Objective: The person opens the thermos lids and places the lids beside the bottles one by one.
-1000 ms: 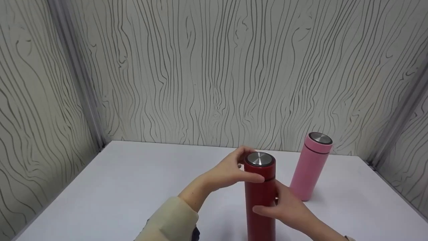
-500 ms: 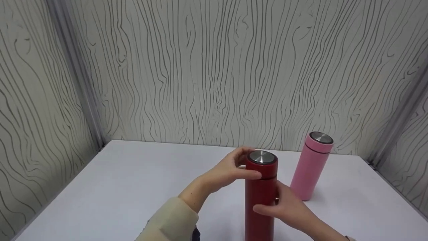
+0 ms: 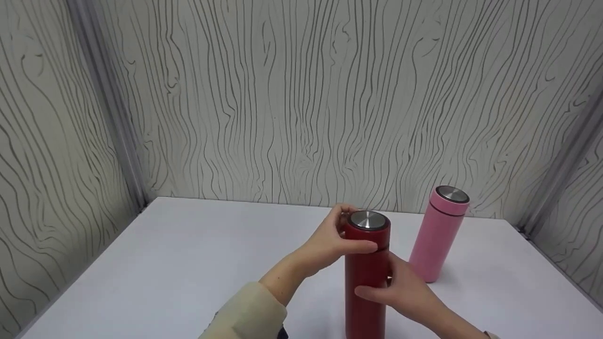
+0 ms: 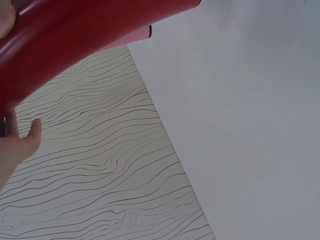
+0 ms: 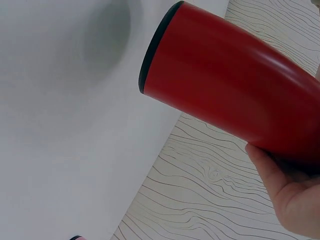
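Note:
A red thermos flask with a silver-topped lid is upright in both hands in the head view. My left hand grips the lid from the left, its thumb lying across the front near the dark seam. Lower down, my right hand holds the body from the right, thumb in front and the other fingers mostly hidden behind it. In the right wrist view the flask's dark base hangs above the tabletop, apart from its shadow. The lid is on the body.
A pink thermos flask with its lid on stands behind and right of the red one. The white table ends at wood-patterned panels at the back and both sides, with grey posts at the corners.
My left hand has turned a little round the lid, its thumb shifting right and its wrist moving right. The right hand keeps its hold. The pink flask has stayed put.

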The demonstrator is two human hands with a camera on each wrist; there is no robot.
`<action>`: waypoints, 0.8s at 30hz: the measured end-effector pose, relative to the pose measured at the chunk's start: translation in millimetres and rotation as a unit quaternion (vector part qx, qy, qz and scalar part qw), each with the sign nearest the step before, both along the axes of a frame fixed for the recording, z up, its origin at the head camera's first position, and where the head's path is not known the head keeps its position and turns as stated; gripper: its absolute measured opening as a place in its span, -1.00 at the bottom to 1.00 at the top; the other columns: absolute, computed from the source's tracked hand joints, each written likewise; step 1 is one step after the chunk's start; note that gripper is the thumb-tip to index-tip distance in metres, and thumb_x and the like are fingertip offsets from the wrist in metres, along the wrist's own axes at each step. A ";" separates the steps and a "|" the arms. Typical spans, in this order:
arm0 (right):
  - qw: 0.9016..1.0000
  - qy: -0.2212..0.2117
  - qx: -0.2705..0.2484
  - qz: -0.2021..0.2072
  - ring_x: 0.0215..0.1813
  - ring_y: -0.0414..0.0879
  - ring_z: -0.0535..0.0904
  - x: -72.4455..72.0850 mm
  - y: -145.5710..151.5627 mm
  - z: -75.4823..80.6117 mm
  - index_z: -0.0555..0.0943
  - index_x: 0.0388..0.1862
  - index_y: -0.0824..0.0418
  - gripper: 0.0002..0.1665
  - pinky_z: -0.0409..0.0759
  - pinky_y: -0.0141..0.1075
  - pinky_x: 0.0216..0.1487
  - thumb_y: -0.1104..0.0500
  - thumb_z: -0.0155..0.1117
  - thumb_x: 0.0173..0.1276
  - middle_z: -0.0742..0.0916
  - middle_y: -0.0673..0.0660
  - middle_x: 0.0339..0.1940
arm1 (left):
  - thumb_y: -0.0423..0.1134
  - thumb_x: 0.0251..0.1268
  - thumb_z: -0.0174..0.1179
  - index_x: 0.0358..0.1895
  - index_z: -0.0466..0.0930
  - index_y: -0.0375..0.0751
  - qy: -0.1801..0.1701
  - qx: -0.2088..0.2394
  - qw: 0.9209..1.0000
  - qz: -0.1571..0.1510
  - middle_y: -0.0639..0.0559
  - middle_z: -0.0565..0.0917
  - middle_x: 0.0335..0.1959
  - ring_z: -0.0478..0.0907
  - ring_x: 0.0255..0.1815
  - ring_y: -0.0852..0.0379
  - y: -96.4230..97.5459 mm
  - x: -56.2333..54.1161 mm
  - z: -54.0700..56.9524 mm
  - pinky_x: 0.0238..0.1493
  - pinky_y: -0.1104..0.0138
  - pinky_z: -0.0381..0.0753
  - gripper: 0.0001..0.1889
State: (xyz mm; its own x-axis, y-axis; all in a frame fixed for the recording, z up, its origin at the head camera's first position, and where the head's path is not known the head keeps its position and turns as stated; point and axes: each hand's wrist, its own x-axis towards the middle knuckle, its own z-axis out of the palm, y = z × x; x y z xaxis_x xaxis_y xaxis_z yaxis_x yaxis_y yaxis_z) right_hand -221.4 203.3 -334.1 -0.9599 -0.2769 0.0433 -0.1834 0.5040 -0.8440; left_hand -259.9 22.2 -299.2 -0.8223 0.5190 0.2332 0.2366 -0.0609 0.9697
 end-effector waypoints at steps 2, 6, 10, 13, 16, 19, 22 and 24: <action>1.000 0.008 0.006 -0.002 0.01 -0.05 0.56 0.1 -0.7 -0.3 0.28 0.23 0.34 -0.18 0.61 -0.10 -0.01 0.08 0.42 0.07 0.60 0.17 0.06 | -0.24 0.05 0.28 0.14 0.22 -0.05 0.005 -0.001 1.000 0.004 0.06 0.49 0.03 0.45 0.07 0.16 1.9 1.4 -0.2 0.13 0.21 0.48 -0.42; 1.000 0.006 0.015 -0.005 0.00 -0.06 0.55 0.1 -0.9 0.6 0.29 0.22 0.33 -0.19 0.61 -0.11 -0.02 0.08 0.43 0.06 0.61 0.16 0.05 | -0.21 0.10 0.22 0.24 0.22 0.01 0.007 -0.010 0.999 -0.032 0.10 0.48 0.09 0.39 0.15 0.19 0.2 2.1 0.4 0.17 0.20 0.43 -0.40; 1.000 -0.008 0.011 -0.012 0.00 -0.05 0.54 -0.5 0.3 1.8 0.28 0.23 0.34 -0.19 0.61 -0.10 -0.02 0.08 0.42 0.07 0.60 0.18 0.06 | -0.16 0.11 0.05 0.31 0.22 -0.02 0.023 -0.021 0.996 -0.081 0.06 0.46 0.16 0.32 0.21 0.19 -7.5 -1.5 0.2 0.23 0.18 0.35 -0.40; 1.000 -0.010 0.006 -0.013 0.01 -0.05 0.55 -0.5 1.0 2.3 0.27 0.24 0.35 -0.17 0.61 -0.08 -0.02 0.08 0.42 0.08 0.60 0.18 0.07 | -0.16 0.09 0.03 0.30 0.26 -0.07 0.032 -0.014 0.996 -0.088 0.04 0.48 0.16 0.34 0.21 0.20 -10.5 -4.9 -0.5 0.24 0.20 0.35 -0.39; 1.000 -0.007 0.001 -0.005 0.02 -0.05 0.55 -0.1 1.2 2.0 0.26 0.25 0.35 -0.17 0.61 -0.08 -0.02 0.08 0.41 0.08 0.59 0.19 0.07 | -0.18 0.11 0.11 0.26 0.30 -0.09 0.024 -0.006 0.997 -0.070 0.06 0.51 0.10 0.39 0.16 0.20 -9.7 -6.2 -1.1 0.19 0.23 0.41 -0.44; 1.000 -0.009 -0.002 0.000 0.03 -0.04 0.55 0.4 0.3 1.9 0.26 0.25 0.35 -0.17 0.61 -0.08 -0.01 0.08 0.41 0.09 0.59 0.19 0.08 | -0.20 0.10 0.19 0.21 0.31 -0.08 0.013 0.000 0.999 -0.044 0.08 0.51 0.06 0.42 0.12 0.17 -7.2 -5.1 -1.4 0.13 0.23 0.46 -0.46; 1.000 -0.013 0.001 -0.005 0.03 -0.03 0.55 0.1 -1.5 1.9 0.26 0.25 0.33 -0.16 0.61 -0.06 0.00 0.06 0.42 0.08 0.59 0.19 0.08 | -0.21 0.08 0.23 0.17 0.29 -0.07 0.005 0.001 1.000 -0.023 0.08 0.51 0.05 0.43 0.11 0.16 -4.5 -2.7 -1.7 0.13 0.20 0.46 -0.46; 1.000 -0.013 0.004 -0.011 0.03 -0.03 0.55 0.0 -2.3 1.7 0.27 0.25 0.32 -0.15 0.61 -0.05 0.00 0.04 0.43 0.06 0.59 0.18 0.08 | -0.24 0.08 0.24 0.15 0.27 -0.07 -0.005 0.006 1.000 -0.016 0.06 0.52 0.04 0.44 0.10 0.15 -3.1 -1.1 -1.9 0.15 0.17 0.46 -0.46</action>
